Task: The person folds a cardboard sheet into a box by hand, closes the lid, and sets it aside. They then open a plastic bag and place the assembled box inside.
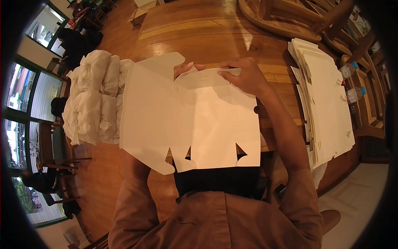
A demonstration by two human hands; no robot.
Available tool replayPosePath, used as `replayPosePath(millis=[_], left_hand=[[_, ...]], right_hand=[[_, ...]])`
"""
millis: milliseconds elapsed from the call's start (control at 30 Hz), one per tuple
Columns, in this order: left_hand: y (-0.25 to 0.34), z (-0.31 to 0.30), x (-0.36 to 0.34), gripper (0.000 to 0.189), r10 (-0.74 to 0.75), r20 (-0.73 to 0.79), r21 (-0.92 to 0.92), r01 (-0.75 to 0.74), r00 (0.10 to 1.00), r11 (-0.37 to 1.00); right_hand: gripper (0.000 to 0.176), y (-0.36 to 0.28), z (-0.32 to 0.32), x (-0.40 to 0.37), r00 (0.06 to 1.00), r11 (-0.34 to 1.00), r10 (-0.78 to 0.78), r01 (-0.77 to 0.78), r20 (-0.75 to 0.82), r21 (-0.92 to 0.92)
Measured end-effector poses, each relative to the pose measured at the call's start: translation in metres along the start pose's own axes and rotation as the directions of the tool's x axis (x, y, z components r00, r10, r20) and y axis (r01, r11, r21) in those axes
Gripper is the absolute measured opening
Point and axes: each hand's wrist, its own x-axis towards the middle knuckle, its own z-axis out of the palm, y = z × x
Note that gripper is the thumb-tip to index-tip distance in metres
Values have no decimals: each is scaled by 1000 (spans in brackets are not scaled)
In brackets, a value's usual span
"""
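A large white die-cut card sheet (224,120) is held up in front of my body, with slots along its near edge and a wide flap on the left. My right hand (244,76) pinches its far edge, thumb on the near side and fingers behind. At the far edge, left of centre, the fingertips of my left hand (188,68) show past the card. The rest of that hand and its forearm are behind the flap. A narrow strip along the far edge is bent up between the two hands.
White wrapped bundles (93,97) are piled on the left. A stack of white card sheets (325,99) lies on the right, beside plastic bottles (355,94). Wooden chairs (286,16) stand beyond the wooden table (186,37). People sit in the far left background.
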Motion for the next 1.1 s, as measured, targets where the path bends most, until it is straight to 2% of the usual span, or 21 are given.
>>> replayPosePath(millis=[133, 200, 333, 433, 500, 533, 633, 700, 733, 833, 967, 1033, 1100], left_hand=[[5, 5, -3, 42, -40, -17, 68, 41, 999, 997], [6, 10, -6, 34, -37, -7, 23, 37, 999, 999], [4, 8, -2, 32, 15, -4, 57, -14, 1000, 998], [3, 5, 1, 31, 68, -11, 133, -66, 998, 989], [1, 3, 2, 31, 115, -17, 187, -110, 993, 976], [1, 4, 2, 30, 129, -22, 211, -121, 991, 970], [-1, 3, 4, 29, 169, -32, 284, -153, 985, 947], [-1, 3, 6, 29, 200, -33, 333, -178, 979, 926], [0, 4, 7, 28, 215, -36, 353, -189, 976, 916], [-1, 3, 9, 27, 245, -40, 406, -209, 969, 890], [2, 1, 12, 26, 268, -42, 457, -220, 962, 862], [1, 1, 13, 25, 279, -43, 478, -225, 959, 849], [2, 0, 13, 25, 291, -45, 495, -231, 956, 837]], right_hand=[[23, -4, 1, -1, 1000, 1000, 3, -3, -7, 6], [19, -2, 4, -1, 999, 999, -38, 37, -31, -29], [17, -3, 8, -1, 993, 995, -101, 100, -59, -17], [22, -6, 9, -1, 997, 995, -79, 78, -8, -55], [33, -6, 9, -2, 992, 986, -123, 126, 34, -106], [33, -5, 7, -3, 992, 986, -123, 126, 32, -108], [41, 5, -10, -5, 995, 999, -34, 35, 95, -9], [36, 16, -27, -1, 914, 922, 267, -334, 304, 197], [28, 20, -30, -2, 905, 877, 291, -382, 309, 293], [21, 17, -32, -2, 889, 807, 365, -450, 276, 383], [21, 25, -26, 0, 891, 792, 376, -452, 256, 411], [25, 32, -21, 0, 914, 758, 350, -406, 206, 511], [26, 38, -18, 2, 905, 722, 375, -422, 203, 548]])
